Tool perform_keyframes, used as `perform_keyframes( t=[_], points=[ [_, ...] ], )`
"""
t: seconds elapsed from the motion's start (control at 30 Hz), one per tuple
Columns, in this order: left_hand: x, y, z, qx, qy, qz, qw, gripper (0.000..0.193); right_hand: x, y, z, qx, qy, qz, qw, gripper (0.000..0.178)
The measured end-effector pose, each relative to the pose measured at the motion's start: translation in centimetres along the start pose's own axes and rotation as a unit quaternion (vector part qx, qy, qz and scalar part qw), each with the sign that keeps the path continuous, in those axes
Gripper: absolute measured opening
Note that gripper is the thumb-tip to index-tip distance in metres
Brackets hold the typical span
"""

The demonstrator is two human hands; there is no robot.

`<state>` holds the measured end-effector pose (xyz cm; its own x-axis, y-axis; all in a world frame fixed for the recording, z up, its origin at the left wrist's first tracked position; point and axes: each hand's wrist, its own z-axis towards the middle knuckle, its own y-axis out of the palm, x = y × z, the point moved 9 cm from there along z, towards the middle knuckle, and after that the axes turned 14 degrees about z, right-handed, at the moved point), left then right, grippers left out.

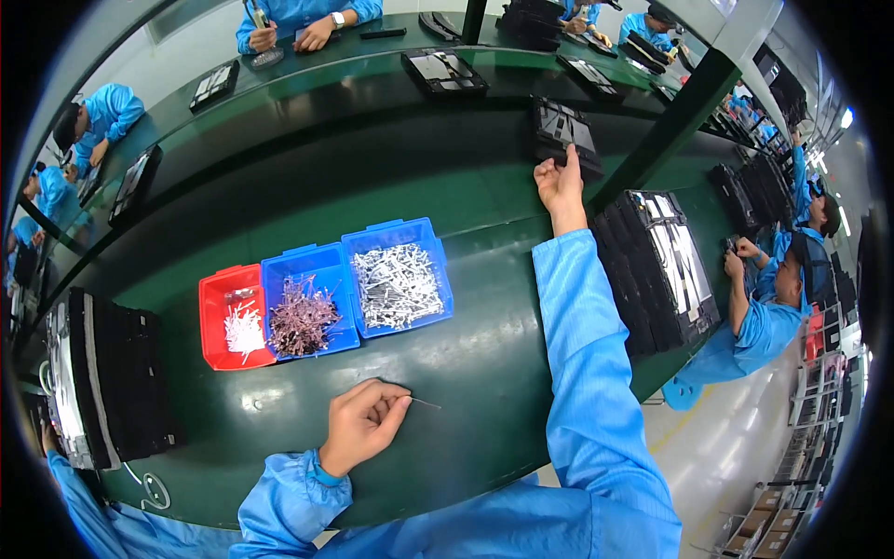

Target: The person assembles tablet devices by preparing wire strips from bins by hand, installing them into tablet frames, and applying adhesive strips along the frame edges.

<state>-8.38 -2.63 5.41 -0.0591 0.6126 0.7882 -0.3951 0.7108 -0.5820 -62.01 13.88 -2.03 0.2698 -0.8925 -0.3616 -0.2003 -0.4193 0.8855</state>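
My left hand [361, 424] rests on the dark green table [466, 363], fingers pinched on a thin metal pin [425, 403] that sticks out to the right. My right hand [561, 186] is stretched far forward and grips the near edge of a black tray [563, 135] on the belt. Between the hands stand three bins: a red bin [216, 289] with white parts, a blue bin [321, 265] with brownish pins, and a second blue bin [430, 247] with silver pins.
A row of black trays [656, 270] stands on edge at the right, another row [112, 382] at the left. More black trays [445, 73] lie on the far belt. People in blue coats work across the table and at the right.
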Motion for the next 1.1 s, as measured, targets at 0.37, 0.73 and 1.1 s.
perform_keyframes(
  t=[0.37, 0.73, 1.1],
  points=[
    [-0.4, -0.1, -0.6, 0.003, 0.0, -0.007, 1.0, 0.007, 4.3, -1.8, -8.4, -0.051, 0.162, -0.135, 0.976, 0.06],
    [-1.3, -0.5, -1.1, 0.019, -0.015, -0.056, 0.998, 0.007, 6.6, -6.8, -31.9, -0.084, 0.185, -0.293, 0.934, 0.076],
    [0.2, 2.6, -2.6, -0.063, -0.038, -0.275, 0.959, 0.004, 1.3, -16.5, -53.9, 0.06, 0.444, -0.293, 0.845, 0.066]
  ],
)
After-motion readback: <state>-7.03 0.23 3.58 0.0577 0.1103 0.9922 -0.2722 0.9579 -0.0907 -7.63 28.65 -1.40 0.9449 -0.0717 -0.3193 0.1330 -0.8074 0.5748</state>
